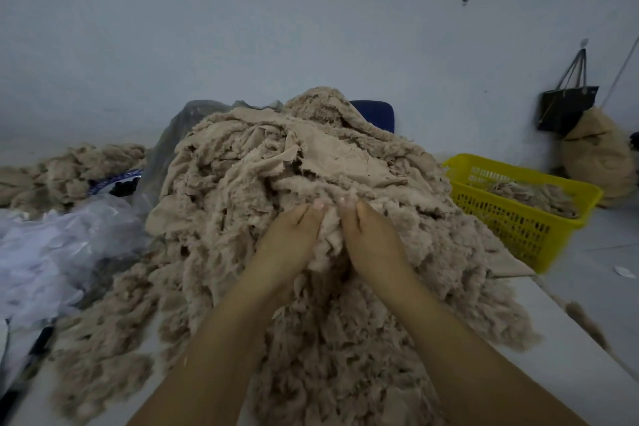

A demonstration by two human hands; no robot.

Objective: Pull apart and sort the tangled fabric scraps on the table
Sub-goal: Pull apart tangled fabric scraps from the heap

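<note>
Smaller heap: lay mid-left of the frame, well apart from the hands.
Plastic sheeting: crumpled at lower left, touching the main pile's edge.
Fabric scraps: heaped high across the centre of the frame on the surface, tangled, mostly unsorted by the look of it.
Left hand: dug into the pile's near slope, fingers curled round a bunched scrap.
Bunched scrap: pinched between both hands, its far end buried in the pile.
Right hand: just beside the left, clenched on the same scrap.
Surface: showed bare at lower right, with loose tufts at its edge.
Yellow basket: stood right of centre, near the pile, a few scraps inside.
Risk, snag: likely to drag neighbouring pieces along if pulled hard, since the scrap ran under the tangle.
Risk, spill: likely to send the slope sliding off the right edge, given how steeply it was stacked.
Risk, tear: frayed cloth might rip under a sharp two-handed tug.
</note>
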